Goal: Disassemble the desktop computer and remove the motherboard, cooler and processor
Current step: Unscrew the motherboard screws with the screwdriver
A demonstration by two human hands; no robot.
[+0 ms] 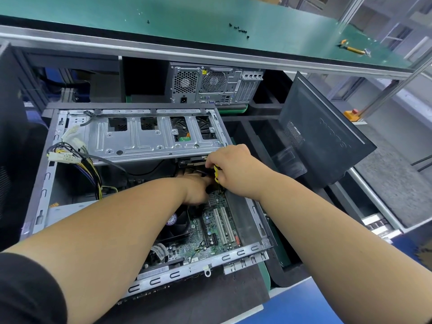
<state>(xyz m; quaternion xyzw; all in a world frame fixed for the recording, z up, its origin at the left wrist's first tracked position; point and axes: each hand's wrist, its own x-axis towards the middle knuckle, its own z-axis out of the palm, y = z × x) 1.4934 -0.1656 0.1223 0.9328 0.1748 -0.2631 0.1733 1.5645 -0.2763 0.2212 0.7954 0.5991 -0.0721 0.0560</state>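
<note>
The case point(131, 141) lies open near centre, motherboard point(210, 232) and cooler point(177, 224) inside. The right hand point(230, 168) grips a yellow tool point(216, 173); whether the left hand point(198, 189), reaching under the drive cage, grips anything I cannot tell. Screws point(239, 30) lie on the far green surface point(117, 10).

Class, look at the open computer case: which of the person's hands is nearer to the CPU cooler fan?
Left. The left hand sits just above the cooler fan; the right hand, gripping a yellow-handled tool, is farther up.

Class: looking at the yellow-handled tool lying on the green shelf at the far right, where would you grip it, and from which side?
Grip the yellow-handled tool around its long handle, from above. It lies flat on the green shelf, so only the top and sides are open, and bare shelf surrounds it.
</note>
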